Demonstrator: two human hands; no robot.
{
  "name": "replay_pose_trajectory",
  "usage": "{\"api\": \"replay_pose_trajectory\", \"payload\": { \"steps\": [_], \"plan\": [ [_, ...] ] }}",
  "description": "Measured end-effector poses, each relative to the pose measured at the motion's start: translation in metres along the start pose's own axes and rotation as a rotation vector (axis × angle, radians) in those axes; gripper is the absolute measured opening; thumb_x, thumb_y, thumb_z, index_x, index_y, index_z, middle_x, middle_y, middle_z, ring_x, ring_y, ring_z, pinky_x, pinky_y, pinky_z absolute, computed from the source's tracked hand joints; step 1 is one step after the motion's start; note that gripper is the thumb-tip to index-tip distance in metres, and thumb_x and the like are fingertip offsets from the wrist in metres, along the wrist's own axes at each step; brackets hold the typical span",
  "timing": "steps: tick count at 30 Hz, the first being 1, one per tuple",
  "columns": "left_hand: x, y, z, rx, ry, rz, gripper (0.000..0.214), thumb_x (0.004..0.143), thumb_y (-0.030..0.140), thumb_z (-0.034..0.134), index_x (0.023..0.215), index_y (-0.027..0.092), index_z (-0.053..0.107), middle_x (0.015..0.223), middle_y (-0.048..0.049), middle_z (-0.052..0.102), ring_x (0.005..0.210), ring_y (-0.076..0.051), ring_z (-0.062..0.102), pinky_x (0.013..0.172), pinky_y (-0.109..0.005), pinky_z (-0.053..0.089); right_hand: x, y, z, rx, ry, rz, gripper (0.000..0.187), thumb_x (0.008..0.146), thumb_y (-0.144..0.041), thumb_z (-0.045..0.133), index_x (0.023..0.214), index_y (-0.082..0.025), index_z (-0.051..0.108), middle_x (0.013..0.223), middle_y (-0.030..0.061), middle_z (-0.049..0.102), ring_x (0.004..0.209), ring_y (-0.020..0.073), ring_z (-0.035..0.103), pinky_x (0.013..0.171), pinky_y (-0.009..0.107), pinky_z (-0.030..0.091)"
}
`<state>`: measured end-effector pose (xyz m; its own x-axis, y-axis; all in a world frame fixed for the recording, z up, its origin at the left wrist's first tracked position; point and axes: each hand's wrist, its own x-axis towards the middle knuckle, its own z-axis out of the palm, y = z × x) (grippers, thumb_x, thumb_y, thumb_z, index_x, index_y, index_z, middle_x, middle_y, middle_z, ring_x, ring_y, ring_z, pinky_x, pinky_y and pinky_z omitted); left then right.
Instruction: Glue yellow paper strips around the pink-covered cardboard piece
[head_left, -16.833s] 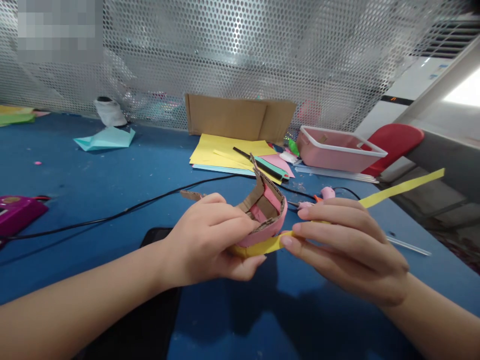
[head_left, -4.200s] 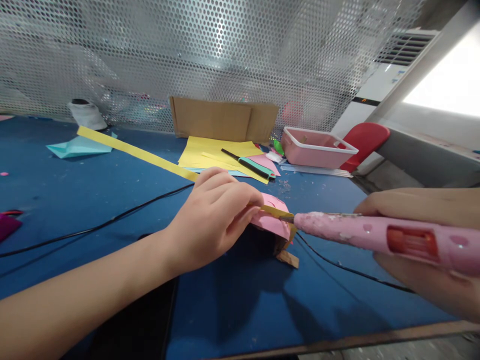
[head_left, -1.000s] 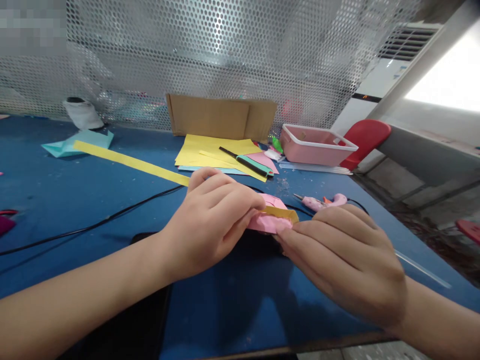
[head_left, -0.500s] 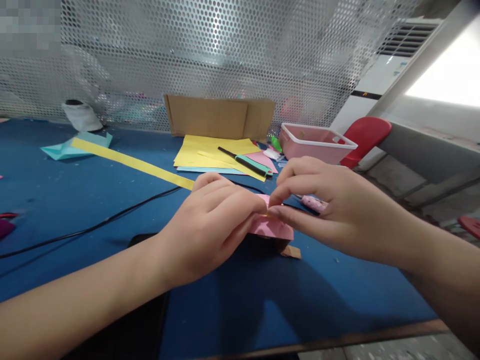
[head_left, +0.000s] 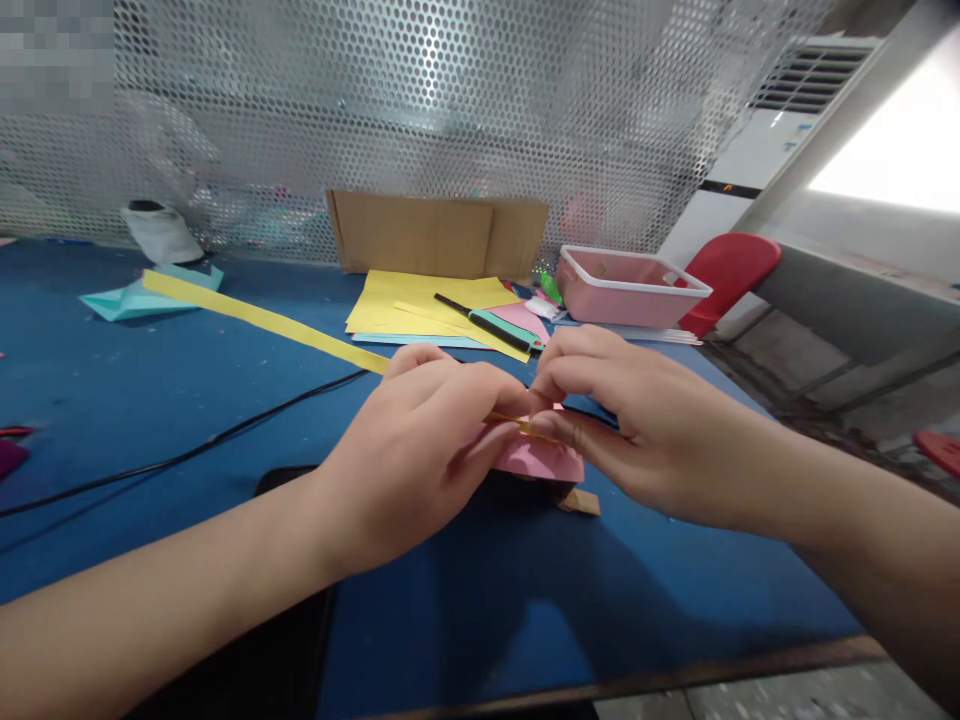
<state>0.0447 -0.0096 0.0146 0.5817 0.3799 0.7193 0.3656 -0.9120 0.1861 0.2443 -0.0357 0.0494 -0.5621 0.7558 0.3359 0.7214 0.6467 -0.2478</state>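
A long yellow paper strip runs from the far left down under my left hand. My left hand is closed, thumb and forefinger pinching the strip near its end. Against those fingertips, my right hand pinches the strip's end between thumb and forefinger. Just below the fingers is a piece of pink paper, partly covered by both hands. Under it something dark is mostly hidden, and a small brown cardboard piece sticks out at its right.
Yellow paper sheets bear a teal-and-black utility knife before a cardboard panel. A pink basket stands right of them. Folded teal paper lies left. A black cable crosses the table; a dark flat object lies beneath my left forearm.
My right hand has shifted slightly left and down, its fingertips now meeting my left fingers. More of the yellow strip's end shows between them. The left hand has barely moved.
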Motion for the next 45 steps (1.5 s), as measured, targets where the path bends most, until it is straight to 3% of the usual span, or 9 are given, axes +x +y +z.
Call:
{"api": "replay_pose_trajectory", "payload": {
  "steps": [4, 10, 17, 27, 32, 37, 45],
  "plan": [
    [-0.001, 0.001, 0.002, -0.01, 0.042, -0.029, 0.01, 0.085, 0.016, 0.062, 0.086, 0.021, 0.053, 0.074, 0.0055, 0.069, 0.067, -0.011, 0.063, 0.074, -0.029, 0.046, 0.002, -0.001, 0.0, 0.033, -0.023, 0.025, 0.013, 0.088, -0.014, 0.049, 0.076, -0.018, 0.053, 0.084, 0.0046, 0.056, 0.078, 0.0145, 0.052, 0.068, 0.027, 0.044],
    [-0.001, 0.004, 0.005, -0.081, 0.065, -0.191, 0.021, 0.077, 0.012, 0.069, 0.084, 0.022, 0.051, 0.074, 0.0078, 0.068, 0.062, -0.011, 0.067, 0.076, -0.031, 0.05, 0.001, -0.001, 0.003, 0.071, -0.016, 0.062, 0.012, 0.088, -0.015, 0.051, 0.076, -0.018, 0.054, 0.084, 0.0042, 0.057, 0.078, 0.0143, 0.053, 0.067, 0.028, 0.043],
    [-0.002, 0.001, 0.006, -0.14, 0.047, -0.28, 0.028, 0.071, 0.014, 0.074, 0.085, 0.022, 0.051, 0.076, 0.0047, 0.067, 0.07, -0.014, 0.069, 0.062, -0.027, 0.054, 0.0, -0.001, 0.005, 0.026, 0.03, 0.063, 0.012, 0.088, -0.017, 0.053, 0.077, -0.018, 0.058, 0.083, 0.004, 0.059, 0.079, 0.0148, 0.053, 0.067, 0.028, 0.042],
    [0.0, 0.003, 0.004, -0.17, 0.024, -0.298, 0.028, 0.07, 0.011, 0.069, 0.072, 0.021, 0.043, 0.068, 0.0043, 0.061, 0.061, -0.013, 0.066, 0.051, -0.025, 0.05, -0.001, -0.004, 0.003, -0.022, 0.066, 0.057, 0.013, 0.085, -0.014, 0.058, 0.073, -0.018, 0.062, 0.079, 0.003, 0.061, 0.076, 0.0144, 0.055, 0.065, 0.027, 0.042],
    [-0.001, -0.001, 0.001, -0.286, -0.032, -0.284, 0.029, 0.073, 0.01, 0.067, 0.072, 0.021, 0.041, 0.073, 0.0063, 0.066, 0.061, -0.009, 0.067, 0.052, -0.02, 0.051, -0.001, -0.004, -0.001, 0.032, 0.059, 0.058, 0.013, 0.081, -0.013, 0.064, 0.074, -0.021, 0.07, 0.077, 0.0, 0.065, 0.077, 0.0123, 0.058, 0.064, 0.025, 0.045],
    [-0.002, -0.004, -0.001, -0.245, -0.045, -0.254, 0.029, 0.075, 0.012, 0.068, 0.074, 0.022, 0.04, 0.072, 0.007, 0.068, 0.059, -0.011, 0.066, 0.061, -0.027, 0.054, 0.001, -0.002, -0.006, 0.048, 0.032, 0.045, 0.01, 0.082, -0.022, 0.066, 0.075, -0.023, 0.073, 0.074, -0.0001, 0.065, 0.071, 0.0121, 0.059, 0.063, 0.026, 0.045],
    [-0.001, -0.002, -0.001, -0.253, -0.049, -0.264, 0.032, 0.072, 0.01, 0.067, 0.071, 0.022, 0.038, 0.073, 0.0062, 0.069, 0.066, -0.013, 0.066, 0.057, -0.027, 0.05, 0.0, -0.004, -0.007, 0.097, -0.028, 0.144, 0.013, 0.083, -0.025, 0.062, 0.073, -0.022, 0.069, 0.078, 0.0011, 0.064, 0.074, 0.0127, 0.059, 0.064, 0.026, 0.046]
  ]
}}
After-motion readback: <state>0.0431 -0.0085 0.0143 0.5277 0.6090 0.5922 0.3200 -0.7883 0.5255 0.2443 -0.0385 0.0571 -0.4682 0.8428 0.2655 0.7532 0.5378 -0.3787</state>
